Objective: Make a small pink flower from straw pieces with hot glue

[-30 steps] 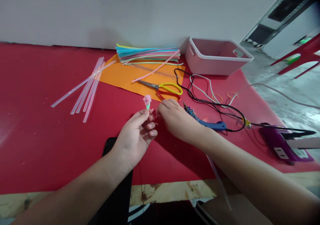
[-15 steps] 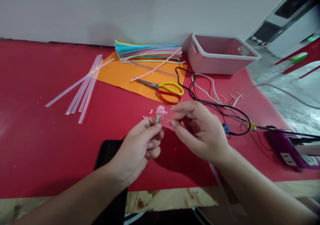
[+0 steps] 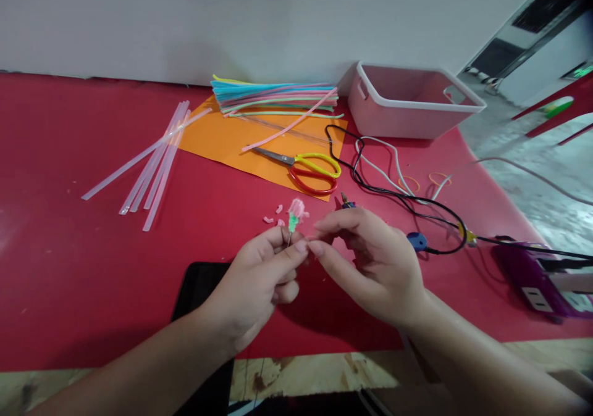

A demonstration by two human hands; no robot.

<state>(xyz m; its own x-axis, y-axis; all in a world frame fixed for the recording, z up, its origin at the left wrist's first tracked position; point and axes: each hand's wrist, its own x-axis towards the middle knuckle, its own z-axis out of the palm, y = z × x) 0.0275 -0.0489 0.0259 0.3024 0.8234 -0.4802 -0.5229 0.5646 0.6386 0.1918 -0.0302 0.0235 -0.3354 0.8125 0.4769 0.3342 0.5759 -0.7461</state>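
My left hand (image 3: 264,277) pinches the thin wire stem of a small pipe-cleaner flower (image 3: 296,211), pink on top with a green base, held upright above the table. Close by, my right hand (image 3: 370,255) has its fingers curled, thumb tip against my left thumb. Whatever lies between its fingertips is too small to make out. Several pink fluff scraps (image 3: 269,220) lie just beyond the flower. Partly covered by my right hand is a tool with a metal nozzle (image 3: 344,199) and a blue end, which looks like a glue gun. Scissors (image 3: 315,172) rest farther back.
Pipe cleaners (image 3: 273,95) lie bundled on an orange sheet (image 3: 208,141). Translucent pink sticks (image 3: 160,157) are at left, a black phone-like slab (image 3: 199,286) beneath my left arm. A pink bin (image 3: 393,113), tangled cables (image 3: 384,187) and a purple power strip (image 3: 528,280) occupy the right.
My right hand has come down and left until its thumb meets my left thumb. More of the flower's green base and its wire stem now show above my left fingers.
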